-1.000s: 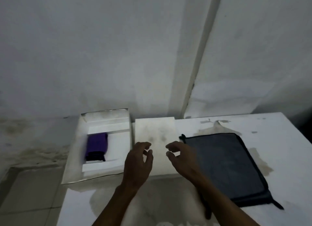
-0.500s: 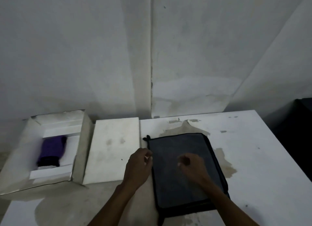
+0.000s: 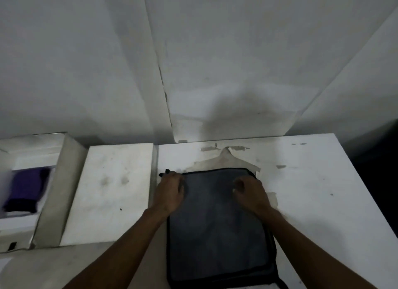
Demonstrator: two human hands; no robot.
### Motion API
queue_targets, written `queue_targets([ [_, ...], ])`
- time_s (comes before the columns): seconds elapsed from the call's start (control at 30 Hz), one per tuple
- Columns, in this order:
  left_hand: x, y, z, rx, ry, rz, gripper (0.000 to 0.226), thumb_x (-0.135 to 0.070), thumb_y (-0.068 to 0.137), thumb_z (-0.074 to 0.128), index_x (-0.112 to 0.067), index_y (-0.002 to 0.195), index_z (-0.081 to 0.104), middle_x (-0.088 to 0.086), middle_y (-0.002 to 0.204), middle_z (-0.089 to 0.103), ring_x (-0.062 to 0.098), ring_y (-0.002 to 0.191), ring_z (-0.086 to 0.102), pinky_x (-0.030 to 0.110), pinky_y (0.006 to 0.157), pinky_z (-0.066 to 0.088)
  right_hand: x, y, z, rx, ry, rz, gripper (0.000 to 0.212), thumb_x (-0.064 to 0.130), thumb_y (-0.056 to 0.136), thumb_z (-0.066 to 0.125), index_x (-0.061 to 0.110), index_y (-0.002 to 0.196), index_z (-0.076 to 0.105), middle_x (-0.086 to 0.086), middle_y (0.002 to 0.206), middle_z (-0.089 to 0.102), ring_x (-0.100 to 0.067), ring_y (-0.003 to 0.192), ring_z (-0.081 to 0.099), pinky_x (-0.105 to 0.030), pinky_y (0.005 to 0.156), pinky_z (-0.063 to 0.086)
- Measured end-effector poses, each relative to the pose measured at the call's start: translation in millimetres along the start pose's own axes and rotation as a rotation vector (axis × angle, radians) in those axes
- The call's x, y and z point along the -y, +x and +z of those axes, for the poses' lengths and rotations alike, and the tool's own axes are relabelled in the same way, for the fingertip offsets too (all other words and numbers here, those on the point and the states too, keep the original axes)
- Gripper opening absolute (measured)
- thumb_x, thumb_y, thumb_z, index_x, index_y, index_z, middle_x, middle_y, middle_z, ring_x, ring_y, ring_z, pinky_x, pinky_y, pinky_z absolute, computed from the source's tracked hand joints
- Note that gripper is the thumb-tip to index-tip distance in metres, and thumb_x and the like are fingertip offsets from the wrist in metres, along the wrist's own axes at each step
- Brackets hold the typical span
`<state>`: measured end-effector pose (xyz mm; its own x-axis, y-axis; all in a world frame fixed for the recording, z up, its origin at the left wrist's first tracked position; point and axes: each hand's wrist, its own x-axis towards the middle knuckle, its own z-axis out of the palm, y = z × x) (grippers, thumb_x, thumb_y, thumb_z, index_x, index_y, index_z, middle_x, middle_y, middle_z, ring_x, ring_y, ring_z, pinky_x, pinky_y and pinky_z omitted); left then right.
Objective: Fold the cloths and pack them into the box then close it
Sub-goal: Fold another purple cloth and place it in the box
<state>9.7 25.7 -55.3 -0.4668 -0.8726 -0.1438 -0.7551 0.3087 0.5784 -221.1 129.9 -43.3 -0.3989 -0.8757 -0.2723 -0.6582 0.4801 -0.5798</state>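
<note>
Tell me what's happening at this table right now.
A person is working on a grey cloth spread flat on a white table. The left hand is on its far left corner and the right hand near its far right corner, fingers curled, as if about to fold it. To the left, an open white box already holds a folded purple cloth, with its lid lying flat beside it.

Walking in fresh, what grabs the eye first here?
Two bare hands at the far corners of a dark grey cloth spread on the white table: left hand, right hand. At far left, an open white box holds a folded purple cloth.
</note>
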Motion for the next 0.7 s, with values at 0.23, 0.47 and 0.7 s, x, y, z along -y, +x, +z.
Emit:
queue_targets([
  [0.23,1,37,11,0.175,0.338,-0.068,0.045,-0.024,0.085,0.058,-0.012,0.129,0.052,0.012,0.126,0.051,0.031,0.118,0.042,0.040,0.094,0.044,-17,46,-7,-0.013,-0.180,-0.028,0.039,0.016,0.088,0.054,0.013,0.126,0.050,-0.010,0.131,0.043,-0.026,0.121,0.038,-0.044,0.086,0.049],
  [0.47,3,47,15,0.113,0.291,-0.076,0.016,-0.014,0.073,0.067,-0.014,0.087,0.059,0.008,0.098,0.056,0.028,0.097,0.048,0.040,0.076,0.046,-30,72,-6,0.006,-0.234,-0.064,0.024,0.014,0.084,0.056,0.013,0.108,0.061,-0.009,0.119,0.051,-0.026,0.115,0.041,-0.039,0.078,0.049],
  [0.7,-5,35,9,0.126,0.295,-0.038,0.019,-0.008,0.066,0.063,-0.019,0.066,0.048,-0.001,0.076,0.054,0.024,0.085,0.051,0.038,0.083,0.038,-33,67,-8,-0.145,-0.173,-0.197,0.019,-0.007,0.063,0.062,0.008,0.073,0.058,-0.009,0.090,0.058,-0.027,0.089,0.050,-0.032,0.059,0.042],
])
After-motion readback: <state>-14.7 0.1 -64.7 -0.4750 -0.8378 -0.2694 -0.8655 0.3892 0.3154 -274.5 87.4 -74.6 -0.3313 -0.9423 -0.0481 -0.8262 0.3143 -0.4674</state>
